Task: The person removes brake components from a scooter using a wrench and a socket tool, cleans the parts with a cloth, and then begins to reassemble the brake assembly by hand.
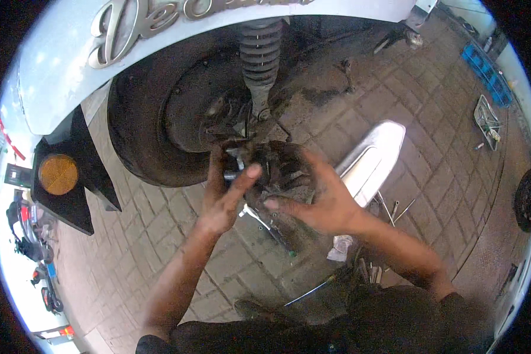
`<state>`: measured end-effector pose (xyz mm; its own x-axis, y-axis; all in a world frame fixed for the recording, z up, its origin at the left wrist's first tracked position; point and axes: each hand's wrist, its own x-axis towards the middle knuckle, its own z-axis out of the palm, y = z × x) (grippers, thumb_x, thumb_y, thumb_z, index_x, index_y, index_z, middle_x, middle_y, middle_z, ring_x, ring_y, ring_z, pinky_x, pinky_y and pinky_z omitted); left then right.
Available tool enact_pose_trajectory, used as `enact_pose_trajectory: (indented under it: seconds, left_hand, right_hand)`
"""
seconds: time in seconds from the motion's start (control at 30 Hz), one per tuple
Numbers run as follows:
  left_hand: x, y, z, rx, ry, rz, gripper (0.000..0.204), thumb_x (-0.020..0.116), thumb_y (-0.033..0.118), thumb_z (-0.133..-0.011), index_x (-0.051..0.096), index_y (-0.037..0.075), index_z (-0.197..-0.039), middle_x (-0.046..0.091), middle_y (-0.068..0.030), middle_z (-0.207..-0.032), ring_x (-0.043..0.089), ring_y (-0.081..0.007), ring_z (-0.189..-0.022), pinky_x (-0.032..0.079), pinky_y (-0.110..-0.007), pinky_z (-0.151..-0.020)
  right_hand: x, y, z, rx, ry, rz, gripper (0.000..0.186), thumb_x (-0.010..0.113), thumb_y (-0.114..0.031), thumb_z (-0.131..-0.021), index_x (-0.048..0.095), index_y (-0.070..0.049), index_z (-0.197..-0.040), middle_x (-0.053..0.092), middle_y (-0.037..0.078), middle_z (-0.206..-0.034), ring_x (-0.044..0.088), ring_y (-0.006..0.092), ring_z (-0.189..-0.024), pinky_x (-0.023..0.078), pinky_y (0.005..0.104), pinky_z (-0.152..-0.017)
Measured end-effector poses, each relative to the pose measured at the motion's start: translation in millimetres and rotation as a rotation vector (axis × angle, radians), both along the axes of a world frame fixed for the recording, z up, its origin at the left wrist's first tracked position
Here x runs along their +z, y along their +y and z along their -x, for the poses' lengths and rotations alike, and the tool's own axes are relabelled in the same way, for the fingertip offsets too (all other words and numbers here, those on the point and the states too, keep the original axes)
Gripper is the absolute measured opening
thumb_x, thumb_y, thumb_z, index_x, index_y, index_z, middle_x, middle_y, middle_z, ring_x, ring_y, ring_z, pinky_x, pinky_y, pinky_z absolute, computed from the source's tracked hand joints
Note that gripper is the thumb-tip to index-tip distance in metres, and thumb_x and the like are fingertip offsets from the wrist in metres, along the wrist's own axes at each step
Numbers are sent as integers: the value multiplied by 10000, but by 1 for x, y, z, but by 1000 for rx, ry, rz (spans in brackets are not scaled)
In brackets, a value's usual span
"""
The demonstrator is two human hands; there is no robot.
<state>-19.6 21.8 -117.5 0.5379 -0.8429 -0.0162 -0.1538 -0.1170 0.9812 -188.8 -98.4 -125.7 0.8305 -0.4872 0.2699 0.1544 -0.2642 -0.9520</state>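
Observation:
My right hand (pixel 330 203) is closed round the right side of a dark, grimy metal part (pixel 286 171), thumb along its lower edge. On the part's left side, my left hand (pixel 224 197) is curled with its thumb laid across toward the part. A small silver metal piece (pixel 235 158) shows between that thumb and the fingers; whether it belongs to the dark part I cannot tell. Just beyond my hands are a black tire (pixel 135 130) and a grey coil shock absorber (pixel 259 53), beneath a pale blue body panel (pixel 53 65).
A ratchet wrench (pixel 256 217) lies on the paving below my hands. To the right are a long white panel (pixel 374 156), several thin tools (pixel 389 209) and a crumpled clear bag (pixel 340 248). A blue crate (pixel 487 74) and a small tray (pixel 488 121) stand farther right. An orange reflector (pixel 58 174) sticks out at left.

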Motion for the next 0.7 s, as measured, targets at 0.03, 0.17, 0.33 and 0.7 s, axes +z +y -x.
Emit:
enact_pose_trajectory:
  seconds: [0.03, 0.17, 0.33, 0.7]
  left_hand:
    - [6, -2, 4, -9, 25, -45, 798, 675, 461, -883, 348, -7, -1441, 466, -198, -1369, 449, -280, -1260, 317, -367, -1091]
    - [13, -7, 16, -19, -32, -118, 842, 674, 485, -882, 316, -20, -1454, 488, -208, -1352, 464, -285, -1253, 334, -369, -1082]
    - [-12, 2, 4, -45, -317, -8, 704, 604, 468, -935, 416, -15, -1412, 480, -237, -1364, 469, -304, -1262, 356, -375, -1074]
    - [-33, 20, -22, -28, -90, 44, 450, 487, 328, -995, 546, 5, -1303, 549, -97, -1304, 528, -205, -1161, 409, -364, -1022]
  right_hand:
    - [-1, 2, -2, -8, -6, -47, 775, 857, -243, -752, 454, -4, -1369, 580, 141, -1284, 542, 235, -1205, 406, 368, -1048]
    - [-10, 11, -1, -44, 1, -173, 778, 863, -274, -744, 459, -21, -1358, 606, 106, -1221, 570, 208, -1137, 445, 358, -1001]
    - [-20, 7, 2, 14, -48, -168, 809, 858, -233, -748, 424, -5, -1392, 580, 119, -1278, 548, 213, -1185, 421, 359, -1028]
    - [-101, 25, 90, 632, 981, 374, 441, 628, -156, -803, 584, -56, -1230, 631, 219, -1084, 617, 383, -1035, 519, 458, -902]
